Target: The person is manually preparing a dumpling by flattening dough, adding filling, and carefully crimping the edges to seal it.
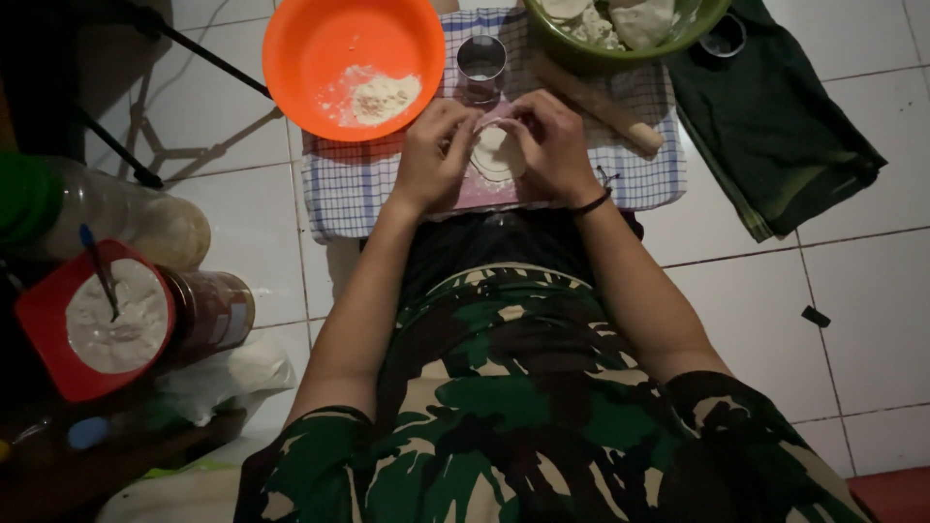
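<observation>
Both hands on it: left hand (pixel 438 145) and right hand (pixel 552 143) each grip closed on the dough round (pixel 496 155), held over the checked cloth (pixel 639 165), just below the metal cup (pixel 481 64).

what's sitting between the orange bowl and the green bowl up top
In the head view, a small metal cup stands on the checked cloth between the orange bowl and the green bowl.
</observation>
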